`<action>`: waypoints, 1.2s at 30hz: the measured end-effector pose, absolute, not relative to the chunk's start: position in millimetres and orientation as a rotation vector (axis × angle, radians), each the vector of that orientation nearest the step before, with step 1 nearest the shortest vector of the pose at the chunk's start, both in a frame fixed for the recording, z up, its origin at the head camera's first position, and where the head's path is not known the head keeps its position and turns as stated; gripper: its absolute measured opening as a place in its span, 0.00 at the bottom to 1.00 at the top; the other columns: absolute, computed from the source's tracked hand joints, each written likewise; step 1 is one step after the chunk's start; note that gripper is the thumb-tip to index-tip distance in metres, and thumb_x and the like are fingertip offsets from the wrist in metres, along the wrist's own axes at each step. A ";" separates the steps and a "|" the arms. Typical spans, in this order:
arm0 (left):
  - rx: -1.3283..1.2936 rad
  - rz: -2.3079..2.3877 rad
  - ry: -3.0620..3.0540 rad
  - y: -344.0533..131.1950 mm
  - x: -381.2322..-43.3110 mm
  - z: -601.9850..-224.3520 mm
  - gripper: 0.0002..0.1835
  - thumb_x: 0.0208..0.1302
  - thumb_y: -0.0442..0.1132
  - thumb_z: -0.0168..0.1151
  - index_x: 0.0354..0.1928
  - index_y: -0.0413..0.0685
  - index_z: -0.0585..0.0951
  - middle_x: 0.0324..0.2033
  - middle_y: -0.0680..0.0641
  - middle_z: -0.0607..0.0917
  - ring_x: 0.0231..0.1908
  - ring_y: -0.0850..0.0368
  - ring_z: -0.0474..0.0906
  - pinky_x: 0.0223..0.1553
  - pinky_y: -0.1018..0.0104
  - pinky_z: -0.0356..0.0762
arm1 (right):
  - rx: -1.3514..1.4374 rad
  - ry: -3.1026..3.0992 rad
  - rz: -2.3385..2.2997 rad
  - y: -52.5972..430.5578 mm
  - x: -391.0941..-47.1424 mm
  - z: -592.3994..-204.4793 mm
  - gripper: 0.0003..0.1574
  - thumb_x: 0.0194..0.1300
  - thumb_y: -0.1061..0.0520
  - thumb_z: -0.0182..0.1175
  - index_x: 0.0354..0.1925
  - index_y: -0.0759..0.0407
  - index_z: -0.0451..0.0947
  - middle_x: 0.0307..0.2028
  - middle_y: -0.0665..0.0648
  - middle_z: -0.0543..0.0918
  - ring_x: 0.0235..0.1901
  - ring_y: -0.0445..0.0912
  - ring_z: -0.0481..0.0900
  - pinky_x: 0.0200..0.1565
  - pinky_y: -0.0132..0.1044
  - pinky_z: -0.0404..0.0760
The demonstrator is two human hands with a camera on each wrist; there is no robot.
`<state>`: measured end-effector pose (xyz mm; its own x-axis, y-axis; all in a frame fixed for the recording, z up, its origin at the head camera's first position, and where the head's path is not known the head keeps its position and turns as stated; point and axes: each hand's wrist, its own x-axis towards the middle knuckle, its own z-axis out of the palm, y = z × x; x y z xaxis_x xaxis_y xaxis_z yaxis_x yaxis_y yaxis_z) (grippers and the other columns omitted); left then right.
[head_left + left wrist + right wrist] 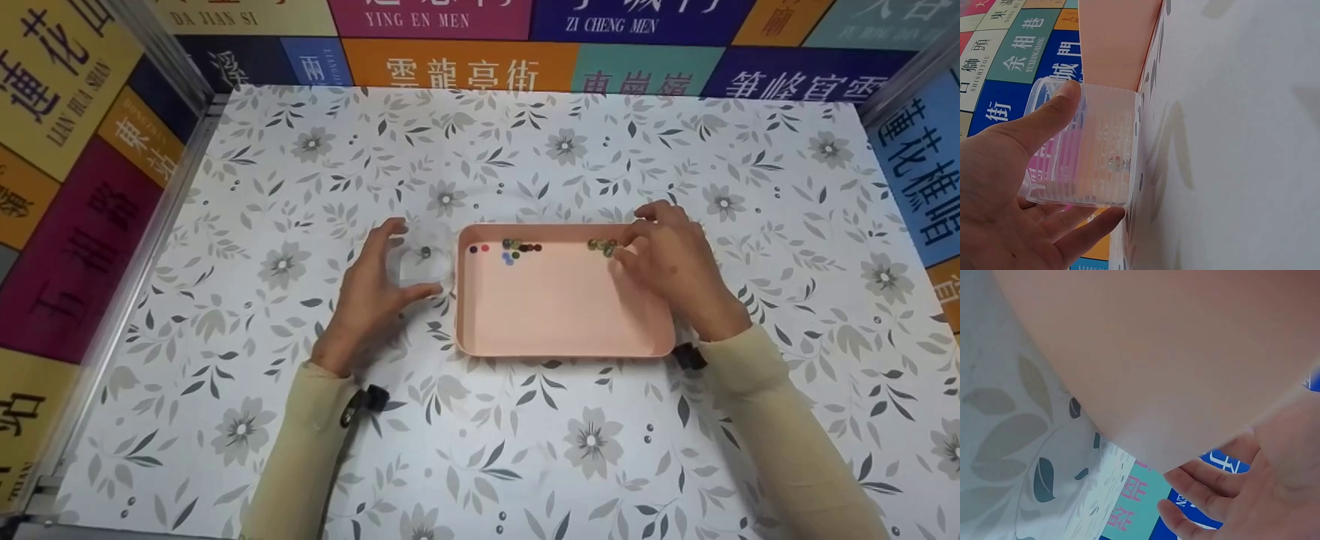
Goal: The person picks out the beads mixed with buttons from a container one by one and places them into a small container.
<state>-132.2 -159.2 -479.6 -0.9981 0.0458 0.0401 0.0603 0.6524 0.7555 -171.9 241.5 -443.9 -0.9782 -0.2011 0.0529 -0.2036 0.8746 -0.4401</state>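
Note:
A clear ribbed plastic container point(1107, 118) stands on the table against the left end of the pink tray point(566, 349). My left hand point(369, 281) holds it, thumb on one side and fingers on the other. One small greenish bead point(426, 253) lies inside it. My right hand point(671, 259) reaches over the tray's right end, its thumb and fingertips right at a cluster of green beads point(602, 247). Whether they pinch a bead I cannot tell. In the right wrist view the tray's wall point(1174, 371) hides part of that hand's fingers point(1202, 495).
At the tray's back left lie a dark blue bead point(473, 250), a red bead point(485, 248), several brown beads point(531, 248), green beads point(513, 244) and light blue beads point(508, 258). A floral cloth point(420, 450) covers the table. Printed panels point(457, 64) stand along the back and sides.

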 end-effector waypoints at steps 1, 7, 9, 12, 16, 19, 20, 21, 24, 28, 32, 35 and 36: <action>-0.093 -1.299 -2.837 -159.2 -132.0 -479.3 0.57 0.48 0.51 0.85 0.78 0.56 0.60 0.74 0.51 0.70 0.73 0.49 0.71 0.76 0.53 0.68 | 0.329 -3.027 0.718 240.7 -171.9 -443.5 0.09 0.64 0.56 0.71 0.41 0.60 0.88 0.64 0.65 0.76 0.61 0.67 0.73 0.63 0.64 0.71; -0.094 -1.300 -2.834 -159.7 -131.2 -480.2 0.57 0.48 0.51 0.85 0.77 0.56 0.60 0.74 0.51 0.71 0.73 0.49 0.71 0.76 0.53 0.69 | 0.351 -2.979 0.714 236.9 -172.2 -443.8 0.11 0.64 0.56 0.69 0.42 0.62 0.89 0.61 0.64 0.78 0.59 0.65 0.75 0.62 0.62 0.71; -0.100 -1.290 -2.833 -160.2 -131.5 -480.8 0.57 0.48 0.51 0.85 0.77 0.56 0.60 0.74 0.50 0.71 0.73 0.49 0.71 0.75 0.52 0.70 | 0.362 -2.968 0.713 236.2 -172.8 -443.3 0.11 0.64 0.55 0.69 0.41 0.62 0.89 0.60 0.64 0.79 0.59 0.64 0.75 0.62 0.62 0.71; -0.124 -1.277 -2.822 -160.9 -132.3 -480.9 0.57 0.48 0.50 0.85 0.77 0.54 0.61 0.73 0.49 0.72 0.73 0.48 0.72 0.74 0.51 0.71 | 0.375 -2.956 0.715 235.6 -173.4 -442.0 0.11 0.65 0.54 0.70 0.40 0.62 0.89 0.59 0.63 0.79 0.59 0.64 0.75 0.62 0.62 0.71; -0.136 -1.275 -2.818 -160.8 -133.2 -480.3 0.57 0.47 0.49 0.86 0.77 0.53 0.61 0.73 0.48 0.71 0.73 0.48 0.72 0.75 0.52 0.71 | 0.393 -2.948 0.716 235.1 -173.4 -438.7 0.11 0.65 0.55 0.70 0.40 0.62 0.89 0.59 0.64 0.80 0.60 0.64 0.75 0.63 0.64 0.70; -0.135 -1.275 -2.821 -160.6 -133.6 -480.3 0.57 0.47 0.49 0.86 0.77 0.52 0.61 0.73 0.48 0.71 0.73 0.47 0.71 0.75 0.52 0.70 | 0.408 -2.937 0.718 234.7 -173.2 -435.5 0.12 0.64 0.55 0.70 0.40 0.63 0.89 0.59 0.64 0.80 0.60 0.64 0.75 0.63 0.64 0.70; -0.132 -1.274 -2.824 -160.5 -133.5 -480.1 0.57 0.47 0.49 0.86 0.77 0.53 0.61 0.73 0.48 0.71 0.73 0.47 0.71 0.75 0.52 0.70 | 0.412 -2.932 0.720 234.6 -172.9 -434.3 0.12 0.64 0.55 0.70 0.40 0.63 0.88 0.59 0.64 0.80 0.60 0.64 0.75 0.63 0.65 0.70; -0.126 -1.276 -2.826 -160.4 -133.4 -480.0 0.57 0.47 0.49 0.86 0.77 0.53 0.61 0.74 0.48 0.71 0.73 0.47 0.71 0.75 0.51 0.70 | 0.414 -2.928 0.724 234.5 -172.6 -433.2 0.12 0.64 0.55 0.71 0.39 0.63 0.88 0.59 0.64 0.80 0.60 0.64 0.75 0.63 0.65 0.70; -0.110 -1.273 -2.836 -160.2 -132.4 -479.3 0.57 0.48 0.49 0.86 0.77 0.54 0.60 0.74 0.48 0.71 0.73 0.47 0.71 0.76 0.51 0.69 | 0.425 -2.919 0.732 233.8 -171.0 -430.4 0.12 0.64 0.55 0.71 0.39 0.64 0.88 0.59 0.65 0.80 0.61 0.64 0.75 0.63 0.64 0.70; -0.098 -1.280 -2.847 -159.9 -131.1 -479.0 0.58 0.48 0.49 0.85 0.77 0.54 0.60 0.74 0.48 0.70 0.74 0.47 0.70 0.76 0.50 0.69 | 0.453 -2.919 0.722 232.7 -168.0 -429.1 0.13 0.64 0.55 0.71 0.39 0.65 0.88 0.58 0.65 0.80 0.61 0.64 0.75 0.62 0.64 0.70; -0.098 -1.305 -2.841 -159.2 -131.0 -478.3 0.57 0.48 0.49 0.85 0.77 0.55 0.60 0.74 0.49 0.70 0.74 0.47 0.70 0.76 0.51 0.68 | 0.451 -2.915 0.725 232.0 -165.5 -427.9 0.13 0.64 0.55 0.72 0.39 0.65 0.88 0.58 0.66 0.80 0.60 0.64 0.75 0.61 0.65 0.70; -0.107 -1.305 -2.835 -159.1 -131.3 -478.5 0.57 0.48 0.49 0.85 0.77 0.55 0.60 0.74 0.49 0.70 0.74 0.47 0.71 0.76 0.52 0.68 | 0.448 -2.916 0.725 231.6 -164.3 -426.8 0.14 0.64 0.55 0.72 0.40 0.65 0.88 0.58 0.66 0.80 0.60 0.64 0.75 0.61 0.65 0.70; -0.113 -1.305 -2.833 -159.3 -131.4 -478.9 0.57 0.48 0.49 0.85 0.77 0.55 0.60 0.74 0.49 0.70 0.74 0.48 0.71 0.76 0.52 0.69 | 0.449 -2.916 0.723 231.3 -164.1 -426.4 0.14 0.64 0.54 0.72 0.40 0.65 0.88 0.58 0.65 0.80 0.61 0.64 0.75 0.61 0.64 0.70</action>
